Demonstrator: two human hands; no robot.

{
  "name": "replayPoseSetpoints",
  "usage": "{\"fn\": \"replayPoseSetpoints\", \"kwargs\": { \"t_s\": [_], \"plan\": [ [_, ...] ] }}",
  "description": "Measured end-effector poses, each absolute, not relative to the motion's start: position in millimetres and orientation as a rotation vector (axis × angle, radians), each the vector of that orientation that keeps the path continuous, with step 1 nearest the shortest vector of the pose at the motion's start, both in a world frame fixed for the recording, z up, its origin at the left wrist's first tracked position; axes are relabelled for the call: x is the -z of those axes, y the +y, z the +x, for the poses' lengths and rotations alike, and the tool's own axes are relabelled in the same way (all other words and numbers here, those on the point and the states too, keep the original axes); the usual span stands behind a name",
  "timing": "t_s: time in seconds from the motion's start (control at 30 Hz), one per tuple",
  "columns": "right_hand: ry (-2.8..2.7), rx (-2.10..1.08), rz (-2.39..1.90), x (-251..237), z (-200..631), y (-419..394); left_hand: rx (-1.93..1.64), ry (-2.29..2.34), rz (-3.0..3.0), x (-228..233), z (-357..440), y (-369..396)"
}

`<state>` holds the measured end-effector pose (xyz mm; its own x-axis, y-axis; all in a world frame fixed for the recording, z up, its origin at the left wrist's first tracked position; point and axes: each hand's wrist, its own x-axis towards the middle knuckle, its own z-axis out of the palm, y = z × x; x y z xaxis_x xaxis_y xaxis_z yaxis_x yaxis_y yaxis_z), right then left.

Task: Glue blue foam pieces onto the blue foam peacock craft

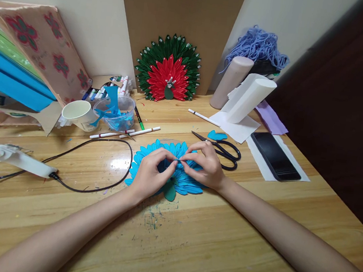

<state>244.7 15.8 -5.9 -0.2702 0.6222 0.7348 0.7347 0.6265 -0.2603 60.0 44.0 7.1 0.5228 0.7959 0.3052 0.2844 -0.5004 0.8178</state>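
Observation:
A fan-shaped craft of layered blue petals (145,151) lies on the table, with a dark green leaf-like piece (170,190) at its lower middle. Over it, my left hand (154,168) pinches with thumb and forefinger. My right hand (206,165) also pinches, its fingertips meeting the left ones. Between them is a tiny bluish piece (178,160), too small to name. Black-handled scissors (224,151) rest just beyond my right hand, beside a blue scrap (217,135). Both hands cover part of the blue petals.
A white glue gun (21,160) with a looping black cord (90,191) lies at left. Behind are a paper cup (79,115), a clear tub (128,108) of blue scraps and a red-green petal craft (169,71). A phone (275,157) and a white roll (251,101) are at right.

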Motion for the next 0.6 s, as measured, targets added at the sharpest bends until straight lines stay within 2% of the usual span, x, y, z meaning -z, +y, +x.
{"fn": "replayPoseSetpoints", "kwargs": {
  "t_s": [0.33, 0.6],
  "plan": [
    [-2.065, 0.164, -0.942, 7.4, 244.9, 16.6, -0.896, 0.867, 2.029, -4.0, 59.3, 44.9],
    [-2.170, 0.306, -0.917, 7.8, 245.4, 16.5, -0.844, 0.892, 2.008, -3.6, 59.5, 46.1]
  ]
}}
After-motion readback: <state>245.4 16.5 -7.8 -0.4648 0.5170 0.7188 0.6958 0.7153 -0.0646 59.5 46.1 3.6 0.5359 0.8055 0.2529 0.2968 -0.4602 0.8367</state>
